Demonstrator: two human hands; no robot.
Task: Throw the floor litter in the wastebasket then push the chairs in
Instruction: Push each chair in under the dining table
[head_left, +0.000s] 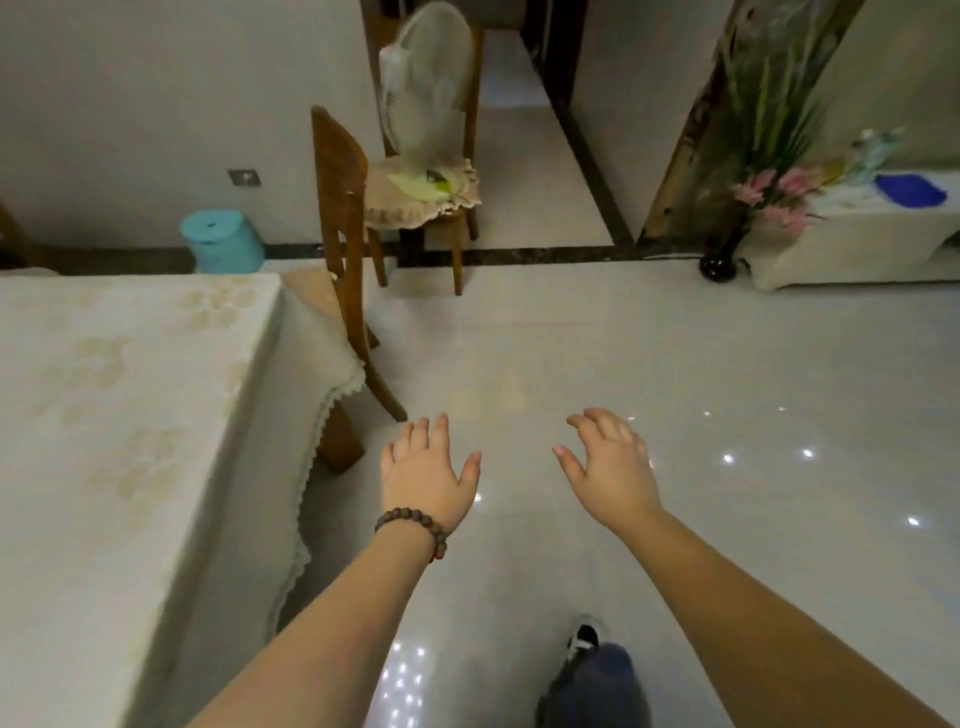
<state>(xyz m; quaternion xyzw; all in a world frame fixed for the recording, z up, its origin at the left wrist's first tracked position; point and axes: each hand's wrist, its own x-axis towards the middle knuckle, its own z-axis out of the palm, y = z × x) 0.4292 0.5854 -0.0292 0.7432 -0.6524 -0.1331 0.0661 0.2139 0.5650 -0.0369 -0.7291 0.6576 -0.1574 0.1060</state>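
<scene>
Reaching forward above the floor (675, 338), the left hand (428, 475) and right hand (610, 467) hold nothing, fingers spread, while a wooden chair (345, 249) stands tucked at the table (104, 415) far corner and a second chair (441, 202) stands beyond.

1. Dim, even indoor light with a flat, greyish cast.
2. Glossy floor (675, 364) shows small white glare dots, lower centre and right.
3. Soft shadow under the desk (130, 415) edge.
4. Fan (426, 83) and flowers (774, 192) are blurred.
5. Wide-angle bending at the edges; soft focus overall.
</scene>
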